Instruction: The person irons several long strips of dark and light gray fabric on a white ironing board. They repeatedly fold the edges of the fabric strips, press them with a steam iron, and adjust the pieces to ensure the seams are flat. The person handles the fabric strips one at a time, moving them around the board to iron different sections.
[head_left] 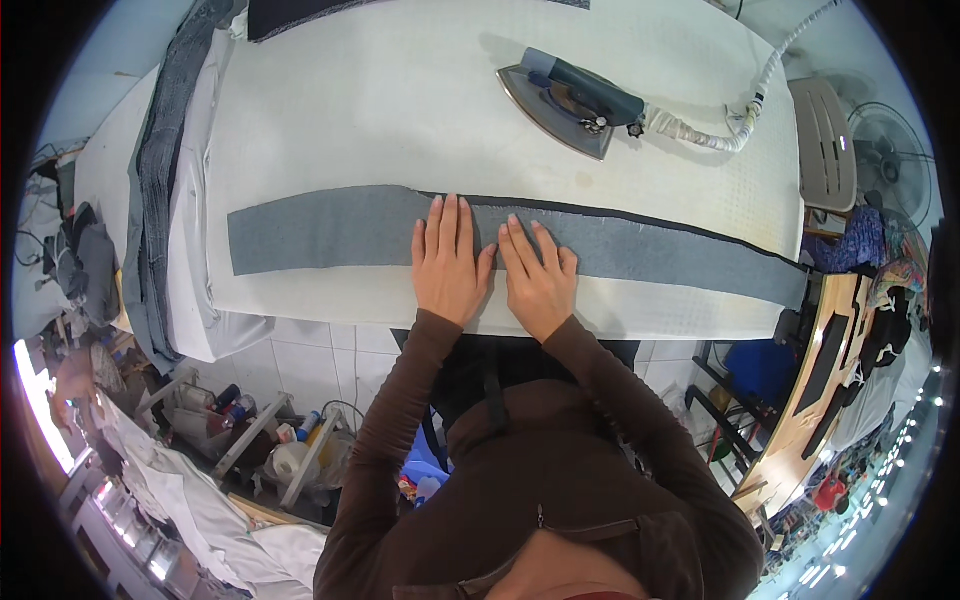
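A long grey fabric strip lies across the near part of the white-covered ironing table. Along its far edge, from the middle to the right end, runs a narrow black band. My left hand rests flat near the strip's middle, fingertips at the far edge where the black begins. Close beside it on the right, my right hand also presses flat on the strip, fingers stretched out. Neither hand grips anything. Beyond them, a steam iron with a dark handle sits on the cover.
A white-wrapped hose runs from the iron to the upper right. Dark fabric lies at the far edge, and a grey-black cloth bundle hangs along the left. At right are a fan and a wooden board.
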